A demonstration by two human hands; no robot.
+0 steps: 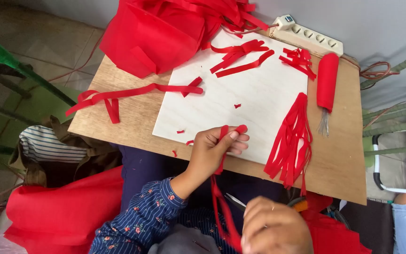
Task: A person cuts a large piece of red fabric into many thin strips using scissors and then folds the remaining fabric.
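Fingers of the left hand (214, 148) pinch a long red fabric strip (222, 188) over the near edge of the pale plywood board (254, 101); the right hand (276, 230), below the tabletop's near edge, curls around scissors (236, 201) beside the strip's lower end.

A long, narrow red fabric strip (222, 188) stretches taut between two hands above the near edge of a wooden table. Its upper end loops over the fingers of the left hand (212, 150), the tip curling just past the fingertips over a pale board. From there the strip runs down and slightly rightward, doubling into two thin bands, to the right hand (273, 228), where its lower end disappears behind the closed fingers, beside a pair of scissors (236, 201).
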